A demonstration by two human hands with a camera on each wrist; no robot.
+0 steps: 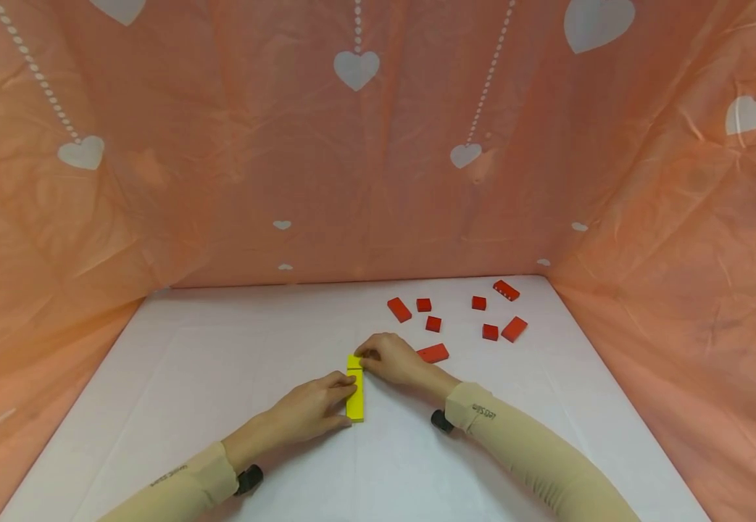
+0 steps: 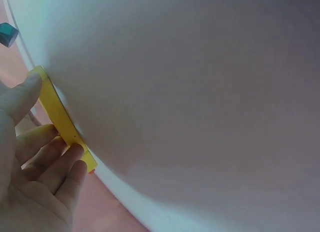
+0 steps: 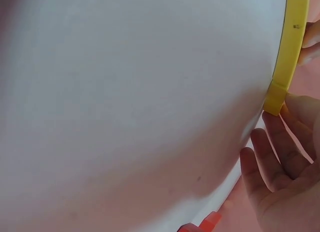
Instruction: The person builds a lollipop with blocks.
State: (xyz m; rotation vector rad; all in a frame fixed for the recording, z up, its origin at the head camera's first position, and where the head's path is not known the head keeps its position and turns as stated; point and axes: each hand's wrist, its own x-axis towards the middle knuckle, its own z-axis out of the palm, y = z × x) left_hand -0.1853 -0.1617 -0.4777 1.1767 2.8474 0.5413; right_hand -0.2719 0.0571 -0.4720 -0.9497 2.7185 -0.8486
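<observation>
A long yellow block [image 1: 355,407] lies on the white table, pointing away from me. At its far end sits a small yellow block [image 1: 354,361], in line with it, a thin dark seam showing between them. My left hand [image 1: 315,406] holds the long block from the left, thumb by its near end and fingers along its side. From the right, my right hand [image 1: 391,357] pinches the small block [image 3: 275,97] between thumb and fingers. The left wrist view shows the left hand's thumb and fingers spread along the long block [image 2: 59,111].
Several red blocks are scattered over the far right of the table [image 1: 234,348]. One red rectangular block [image 1: 434,353] lies just behind the right hand; a red cube [image 1: 433,324] is farther back. Pink cloth [image 1: 351,181] with white hearts surrounds the table's back and sides.
</observation>
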